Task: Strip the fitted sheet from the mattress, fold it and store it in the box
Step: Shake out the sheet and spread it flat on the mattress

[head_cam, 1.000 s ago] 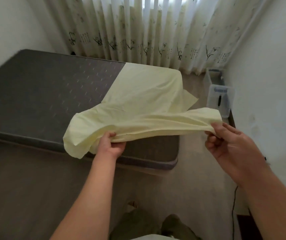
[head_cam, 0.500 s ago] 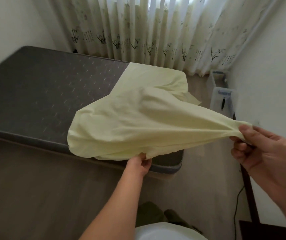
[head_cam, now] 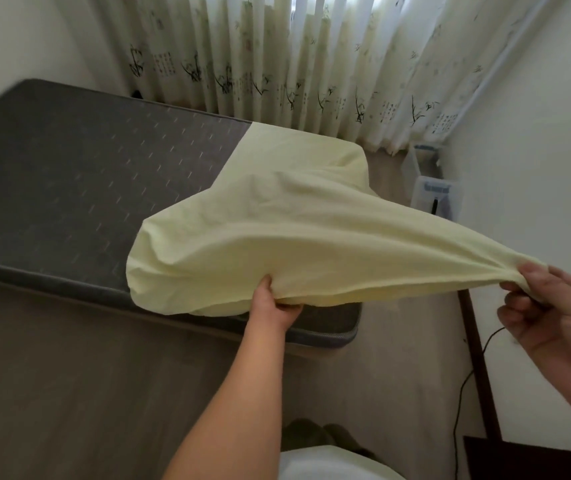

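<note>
near the curtain, the box bears an unreadable blue label.

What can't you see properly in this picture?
All in the head view:
- Left hand: its fingers are tucked under the fitted sheet.
- Mattress, far right corner: covered by the sheet, so whether it is hooked on there is unclear.
- Right hand: blurred and cut off by the right edge.
- Clear boxes by the wall: too small to tell what is inside.
</note>
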